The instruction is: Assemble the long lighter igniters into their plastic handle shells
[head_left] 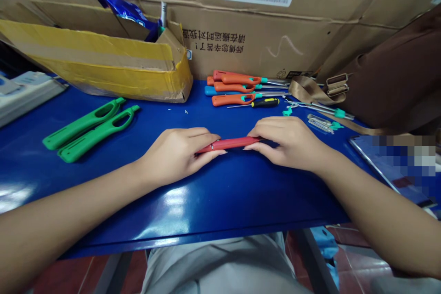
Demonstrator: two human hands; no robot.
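Both hands press a red plastic handle piece (pixel 231 143) that lies lengthwise on the blue table (pixel 213 197). My left hand (pixel 177 154) pinches its left end with fingers closed over it. My right hand (pixel 289 140) covers and grips the right end. The ends of the piece are hidden under my fingers.
Two green handle shells (pixel 91 126) lie at the left. Several orange and blue lighter-like tools (pixel 237 87) and a small black-and-yellow screwdriver (pixel 263 103) lie behind. A taped cardboard box (pixel 103 64), a large carton wall (pixel 262 32), a brown bag (pixel 396 73) and metal parts (pixel 322 121) surround them.
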